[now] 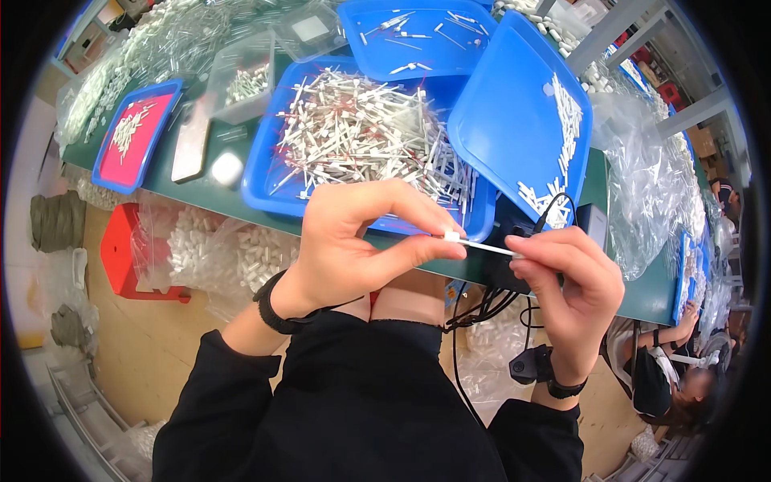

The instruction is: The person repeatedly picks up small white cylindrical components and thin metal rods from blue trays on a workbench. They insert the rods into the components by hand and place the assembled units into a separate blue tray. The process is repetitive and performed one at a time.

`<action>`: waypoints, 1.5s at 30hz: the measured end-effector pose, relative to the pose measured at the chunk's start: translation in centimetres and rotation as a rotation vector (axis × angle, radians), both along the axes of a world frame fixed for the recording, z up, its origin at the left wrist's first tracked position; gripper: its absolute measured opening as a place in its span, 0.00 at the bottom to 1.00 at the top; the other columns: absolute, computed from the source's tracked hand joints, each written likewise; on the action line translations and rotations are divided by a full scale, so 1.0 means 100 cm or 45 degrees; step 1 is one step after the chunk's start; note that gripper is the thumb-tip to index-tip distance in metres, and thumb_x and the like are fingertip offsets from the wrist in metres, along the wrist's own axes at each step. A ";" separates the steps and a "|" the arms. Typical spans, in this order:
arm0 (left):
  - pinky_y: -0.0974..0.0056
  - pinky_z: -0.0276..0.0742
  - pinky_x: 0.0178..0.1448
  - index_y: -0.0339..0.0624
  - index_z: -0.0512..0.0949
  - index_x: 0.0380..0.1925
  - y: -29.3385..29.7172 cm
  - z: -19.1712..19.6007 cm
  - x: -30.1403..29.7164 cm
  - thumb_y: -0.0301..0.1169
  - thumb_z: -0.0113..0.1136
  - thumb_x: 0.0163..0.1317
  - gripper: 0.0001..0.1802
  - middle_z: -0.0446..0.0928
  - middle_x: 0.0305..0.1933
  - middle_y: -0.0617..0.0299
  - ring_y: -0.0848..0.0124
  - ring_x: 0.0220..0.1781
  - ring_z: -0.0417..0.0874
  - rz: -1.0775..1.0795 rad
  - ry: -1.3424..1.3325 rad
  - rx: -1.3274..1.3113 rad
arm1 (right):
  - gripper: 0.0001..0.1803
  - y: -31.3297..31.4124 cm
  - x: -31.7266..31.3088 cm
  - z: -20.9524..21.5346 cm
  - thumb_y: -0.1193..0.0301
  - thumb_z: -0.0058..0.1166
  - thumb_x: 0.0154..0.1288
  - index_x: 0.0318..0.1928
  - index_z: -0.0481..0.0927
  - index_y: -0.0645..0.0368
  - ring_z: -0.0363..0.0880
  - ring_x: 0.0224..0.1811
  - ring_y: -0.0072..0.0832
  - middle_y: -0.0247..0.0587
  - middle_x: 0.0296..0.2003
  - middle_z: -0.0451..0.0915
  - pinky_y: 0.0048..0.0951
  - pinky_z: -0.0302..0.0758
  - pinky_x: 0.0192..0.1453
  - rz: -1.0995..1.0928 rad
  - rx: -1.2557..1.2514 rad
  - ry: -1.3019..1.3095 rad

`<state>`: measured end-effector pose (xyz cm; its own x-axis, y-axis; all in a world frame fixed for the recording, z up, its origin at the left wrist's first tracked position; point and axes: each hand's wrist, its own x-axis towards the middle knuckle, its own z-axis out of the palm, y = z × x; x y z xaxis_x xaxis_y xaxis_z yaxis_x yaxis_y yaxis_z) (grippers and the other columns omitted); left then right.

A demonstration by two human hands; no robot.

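A thin white stick (pixel 488 247) with a small white cap-like piece (pixel 451 236) at one end is held level between my hands, in front of the near edge of the table. My left hand (pixel 353 233) pinches the capped end between thumb and forefinger. The opposite end sits in a pinch of my right hand (pixel 574 277), whose fingertips partly cover it. Just beyond my hands a deep blue tray (pixel 261 173) holds a large heap of similar white sticks (pixel 361 132), some with red parts. A second blue tray (pixel 506 120) leans at its right, with short white tubes (pixel 566 128) along one side.
Another blue tray (pixel 377 52) with a few sticks lies behind. To the left are a pink-bottomed tray (pixel 116 170), a phone (pixel 191 145), a white rounded case (pixel 227 169) and clear boxes (pixel 241 108). Cables (pixel 490 309) hang below the edge; a person (pixel 666 377) sits far right.
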<state>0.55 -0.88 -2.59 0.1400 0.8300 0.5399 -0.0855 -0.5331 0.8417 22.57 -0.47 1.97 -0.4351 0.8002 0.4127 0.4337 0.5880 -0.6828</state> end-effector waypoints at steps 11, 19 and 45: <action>0.65 0.78 0.36 0.33 0.79 0.27 0.002 -0.003 -0.002 0.14 0.68 0.44 0.10 0.82 0.30 0.52 0.62 0.33 0.85 0.060 0.212 0.287 | 0.10 0.004 -0.025 -0.013 0.84 0.64 0.44 0.30 0.80 0.64 0.77 0.21 0.29 0.40 0.23 0.79 0.24 0.73 0.25 0.098 0.455 -0.001; 0.65 0.78 0.35 0.33 0.80 0.28 0.002 -0.001 -0.011 0.14 0.67 0.44 0.10 0.82 0.29 0.51 0.64 0.31 0.84 0.073 0.219 0.337 | 0.09 0.008 -0.030 -0.017 0.83 0.66 0.46 0.30 0.81 0.63 0.78 0.22 0.27 0.39 0.23 0.80 0.23 0.73 0.25 0.161 0.149 0.181; 0.68 0.75 0.39 0.33 0.81 0.34 0.058 0.001 -0.073 0.29 0.68 0.50 0.13 0.82 0.30 0.54 0.68 0.33 0.83 0.736 0.717 -0.052 | 0.17 0.102 0.022 -0.020 0.70 0.53 0.65 0.51 0.75 0.66 0.79 0.41 0.22 0.41 0.38 0.82 0.24 0.73 0.45 -0.216 -0.234 0.139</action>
<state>-6.76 4.87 -2.46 -0.0754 0.8720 0.4836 0.6373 -0.3308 0.6960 24.73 9.73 0.01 -0.2493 0.9237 0.2911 0.4334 0.3752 -0.8194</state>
